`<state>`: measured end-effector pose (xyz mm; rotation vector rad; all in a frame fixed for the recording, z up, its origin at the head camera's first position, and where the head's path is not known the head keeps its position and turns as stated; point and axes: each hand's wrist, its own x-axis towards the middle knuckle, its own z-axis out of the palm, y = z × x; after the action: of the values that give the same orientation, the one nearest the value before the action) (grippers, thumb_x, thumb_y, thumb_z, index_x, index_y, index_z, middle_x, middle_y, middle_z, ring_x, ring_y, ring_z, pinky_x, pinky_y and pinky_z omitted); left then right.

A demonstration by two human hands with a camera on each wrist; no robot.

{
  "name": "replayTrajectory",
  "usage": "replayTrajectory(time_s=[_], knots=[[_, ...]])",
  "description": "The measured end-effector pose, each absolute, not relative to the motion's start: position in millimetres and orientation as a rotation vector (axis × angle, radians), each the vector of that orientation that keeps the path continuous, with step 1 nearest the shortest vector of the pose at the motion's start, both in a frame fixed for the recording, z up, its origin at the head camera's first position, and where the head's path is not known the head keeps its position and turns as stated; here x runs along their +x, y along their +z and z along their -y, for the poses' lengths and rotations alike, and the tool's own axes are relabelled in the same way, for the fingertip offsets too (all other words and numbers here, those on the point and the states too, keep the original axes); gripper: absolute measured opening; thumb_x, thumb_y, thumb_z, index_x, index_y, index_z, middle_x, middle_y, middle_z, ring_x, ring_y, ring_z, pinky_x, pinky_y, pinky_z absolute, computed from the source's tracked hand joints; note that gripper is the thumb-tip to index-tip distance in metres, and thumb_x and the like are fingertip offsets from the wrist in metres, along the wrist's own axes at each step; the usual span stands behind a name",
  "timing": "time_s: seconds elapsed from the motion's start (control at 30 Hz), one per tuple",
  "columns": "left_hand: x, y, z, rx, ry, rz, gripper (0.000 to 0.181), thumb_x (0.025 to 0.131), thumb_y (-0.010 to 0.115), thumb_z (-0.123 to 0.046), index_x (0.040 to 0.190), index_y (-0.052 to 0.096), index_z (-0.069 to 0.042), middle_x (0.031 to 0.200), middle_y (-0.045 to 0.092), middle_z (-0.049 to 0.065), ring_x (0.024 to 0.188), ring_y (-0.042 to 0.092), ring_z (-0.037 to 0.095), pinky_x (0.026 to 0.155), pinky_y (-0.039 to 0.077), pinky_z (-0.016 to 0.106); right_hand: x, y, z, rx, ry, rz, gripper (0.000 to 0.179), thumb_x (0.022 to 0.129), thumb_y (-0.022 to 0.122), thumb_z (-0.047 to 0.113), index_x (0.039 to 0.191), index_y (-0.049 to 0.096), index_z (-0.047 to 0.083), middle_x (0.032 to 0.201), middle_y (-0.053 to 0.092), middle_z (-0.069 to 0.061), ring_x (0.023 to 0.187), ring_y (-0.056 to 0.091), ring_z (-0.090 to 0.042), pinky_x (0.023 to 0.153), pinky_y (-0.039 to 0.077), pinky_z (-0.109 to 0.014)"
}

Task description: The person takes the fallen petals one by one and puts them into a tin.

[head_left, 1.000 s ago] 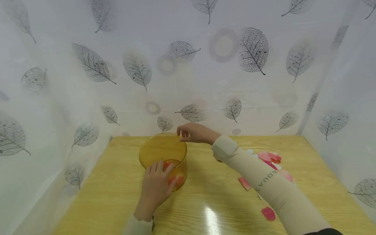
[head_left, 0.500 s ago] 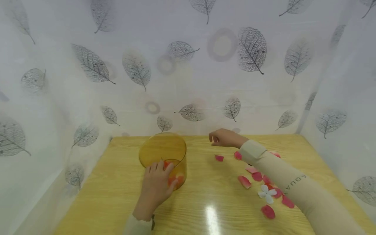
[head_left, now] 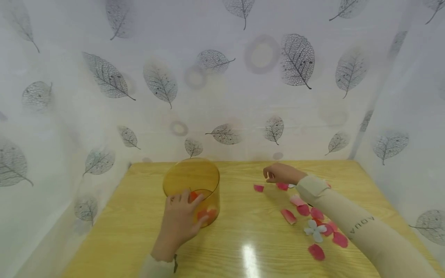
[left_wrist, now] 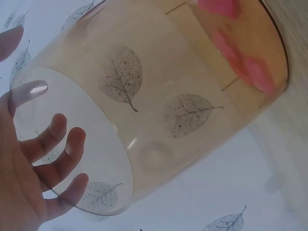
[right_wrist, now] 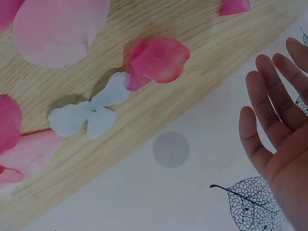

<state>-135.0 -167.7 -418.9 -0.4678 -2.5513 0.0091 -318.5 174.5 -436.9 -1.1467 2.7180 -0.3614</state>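
Observation:
A clear amber cylindrical container [head_left: 191, 174] stands at the left of the table, with red and pink petals [head_left: 206, 215] at its bottom. My left hand [head_left: 179, 222] holds its near rim; in the left wrist view the fingertips bend over the edge of the container [left_wrist: 163, 72]. Over the back right of the table hovers my right hand [head_left: 283, 173], its fingers loosely bent around nothing. Beneath and beside it lie scattered pink petals [head_left: 288, 216]. The right wrist view shows a white flower [right_wrist: 98, 108] touching a deep pink petal [right_wrist: 163, 60], apart from the fingers.
Another white flower [head_left: 315, 230] lies among several petals at the right, below my right forearm. A lone petal [head_left: 316, 252] sits nearer the front. The wooden table [head_left: 243, 220] ends at a whitish leaf-print sheet [head_left: 243, 96] that rises behind and at both sides.
My right hand has moved away from above the container, rightward to over the petals. That uncovers the white flower and petals its sleeve had hidden. The left hand keeps its place at the rim.

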Motion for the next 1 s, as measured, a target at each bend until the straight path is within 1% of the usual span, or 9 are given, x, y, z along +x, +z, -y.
replayTrajectory(time_s=[0.13,0.3,0.4,0.53,0.77,0.9,1.0], knots=[[-134.6,-419.3,168.3,-0.483,0.027,2.552,0.055,0.070,0.071,-0.056,0.114,0.059,-0.026,0.095,0.058,0.009,0.079,0.055,0.028,0.076,0.041,0.045,-317.9,-443.8,-171.2,-1.193,-0.347,-2.720,0.011,0.084,0.068,0.014,0.091,0.064,0.007,0.079,0.064,-0.002,0.068,0.056,-0.010,0.062,0.047,-0.025],[-134.2,-417.1,168.1,-0.474,0.031,2.588,0.056,0.068,0.072,-0.055,0.114,0.058,-0.027,0.095,0.059,0.008,0.082,0.055,0.031,0.076,0.042,0.046,-318.5,-456.8,-160.6,-1.231,-0.289,-2.708,0.014,0.083,0.069,0.016,0.094,0.062,0.009,0.089,0.063,-0.006,0.078,0.057,-0.015,0.070,0.048,-0.030],[-134.4,-417.3,168.1,-0.471,0.019,2.599,0.055,0.068,0.072,-0.055,0.113,0.058,-0.028,0.095,0.059,0.008,0.084,0.056,0.031,0.077,0.042,0.046,-320.5,-465.3,-151.6,-1.254,-0.282,-2.713,0.017,0.082,0.070,0.015,0.096,0.063,0.007,0.091,0.062,-0.008,0.081,0.059,-0.018,0.073,0.050,-0.032],[-135.5,-419.8,167.2,-0.474,-0.014,2.571,0.050,0.070,0.072,-0.053,0.111,0.059,-0.027,0.090,0.060,0.006,0.082,0.057,0.029,0.077,0.042,0.046,-323.5,-475.9,-142.5,-1.267,-0.291,-2.721,0.018,0.079,0.070,0.012,0.094,0.063,0.007,0.088,0.062,-0.007,0.080,0.059,-0.018,0.072,0.050,-0.030],[-134.8,-420.1,164.5,-0.452,-0.032,2.547,0.035,0.077,0.070,-0.045,0.105,0.060,-0.026,0.089,0.061,0.005,0.078,0.057,0.026,0.077,0.043,0.045,-329.1,-484.9,-136.6,-1.268,-0.288,-2.714,0.020,0.067,0.073,0.004,0.077,0.058,0.011,0.074,0.056,0.001,0.070,0.050,-0.010,0.065,0.044,-0.024],[-134.2,-419.5,164.9,-0.438,-0.018,2.562,0.033,0.078,0.071,-0.043,0.103,0.058,-0.027,0.089,0.061,0.005,0.078,0.056,0.024,0.078,0.043,0.045,-331.3,-484.6,-134.4,-1.301,-0.295,-2.691,0.017,0.066,0.070,0.001,0.069,0.057,0.011,0.066,0.054,0.003,0.063,0.047,-0.007,0.060,0.041,-0.021],[-134.5,-420.1,165.8,-0.439,-0.019,2.556,0.032,0.078,0.071,-0.043,0.103,0.058,-0.027,0.089,0.061,0.004,0.078,0.056,0.024,0.078,0.043,0.045,-332.0,-482.4,-133.6,-1.323,-0.297,-2.676,0.016,0.066,0.068,0.000,0.065,0.057,0.010,0.063,0.054,0.003,0.060,0.046,-0.006,0.057,0.039,-0.020]])
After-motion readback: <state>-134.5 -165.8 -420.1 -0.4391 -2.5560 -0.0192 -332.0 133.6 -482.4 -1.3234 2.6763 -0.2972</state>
